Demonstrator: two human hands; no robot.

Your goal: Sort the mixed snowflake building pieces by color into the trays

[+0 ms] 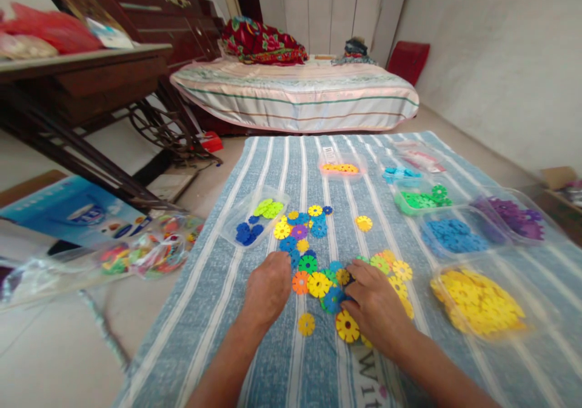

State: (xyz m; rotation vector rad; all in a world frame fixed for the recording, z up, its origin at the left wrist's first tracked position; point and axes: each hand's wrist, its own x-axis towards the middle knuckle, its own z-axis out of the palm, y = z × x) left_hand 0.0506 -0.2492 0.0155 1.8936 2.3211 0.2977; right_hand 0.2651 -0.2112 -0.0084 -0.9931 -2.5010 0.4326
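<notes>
At the far left, one blue carton stands on the floor beside one clear bag of bright bits. On the striped-cloth counter, one clear box holds two heaps of notched discs, lime and dark blue. The left hand has its fingers curled in beside the loose mixed discs; whether it grips one I cannot tell. Those lie between and around both hands, among them one orange disc and one purple disc; one yellow disc lies apart, nearer the person. Behind is one box of orange pieces. The right hand has its fingers parted over the discs, its hold unclear. Right of it are one heap of light-blue pieces and four boxes: green, blue, yellow and purple.
</notes>
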